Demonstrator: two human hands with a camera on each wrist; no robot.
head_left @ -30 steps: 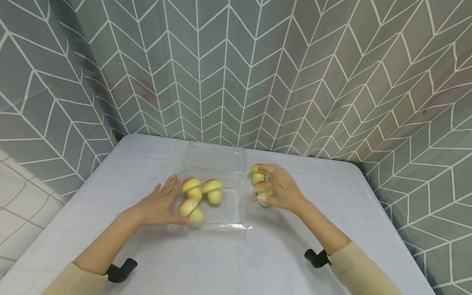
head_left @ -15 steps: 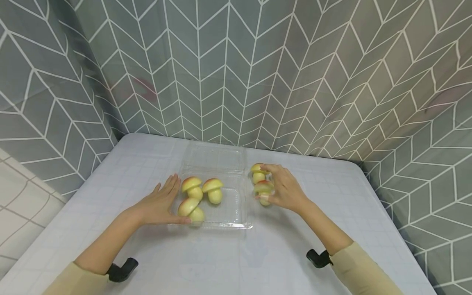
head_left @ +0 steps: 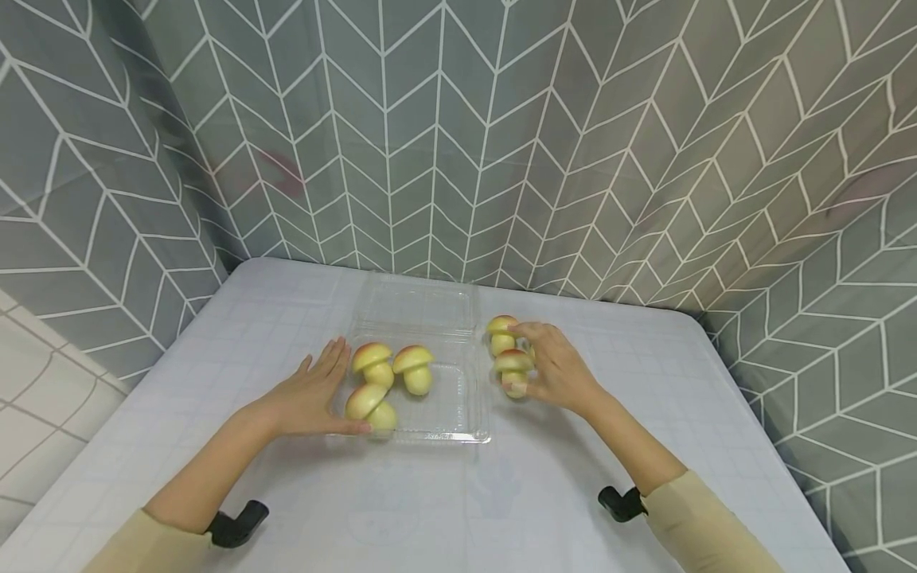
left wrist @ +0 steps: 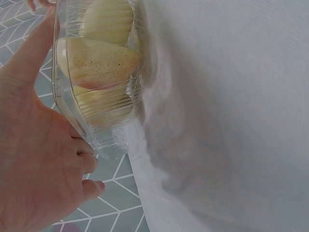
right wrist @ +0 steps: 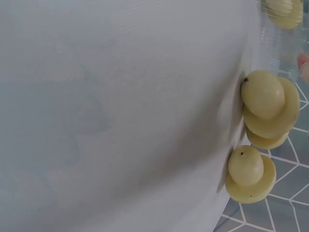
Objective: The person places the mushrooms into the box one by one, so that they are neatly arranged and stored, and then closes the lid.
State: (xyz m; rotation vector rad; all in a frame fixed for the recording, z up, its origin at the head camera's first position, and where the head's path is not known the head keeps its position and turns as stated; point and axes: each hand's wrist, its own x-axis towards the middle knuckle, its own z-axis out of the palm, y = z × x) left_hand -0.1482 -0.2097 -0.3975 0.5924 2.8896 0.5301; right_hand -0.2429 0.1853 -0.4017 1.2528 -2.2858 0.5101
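My left hand [head_left: 311, 395] rests with straight fingers along the left side of a clear plastic clamshell box [head_left: 451, 406], its thumb at the front corner. Inside the box lie three yellow mushroom-shaped pieces with reddish caps [head_left: 414, 370]; the left wrist view shows them through the ribbed wall. To the box's right my right hand [head_left: 559, 366] spreads loosely over a similar mushroom-shaped piece [head_left: 513, 366]. In the right wrist view that piece [right wrist: 263, 96] sits on the table, below the fingertips [right wrist: 304, 65]. Another mushroom-shaped piece [head_left: 503, 334] stands just behind; a third is mostly hidden by the fingers.
The box lid [head_left: 415, 304] lies folded open toward the back. A white cloth covers the table [head_left: 401, 509]. Behind and beside it hangs a grey curtain with white chevron lines [head_left: 458, 143]. A black camera mount [head_left: 236, 525] shows at each wrist.
My right hand has shifted slightly right, uncovering more of the nearest mushroom-shaped piece, which sits a touch farther right. The left hand and the box stay put.
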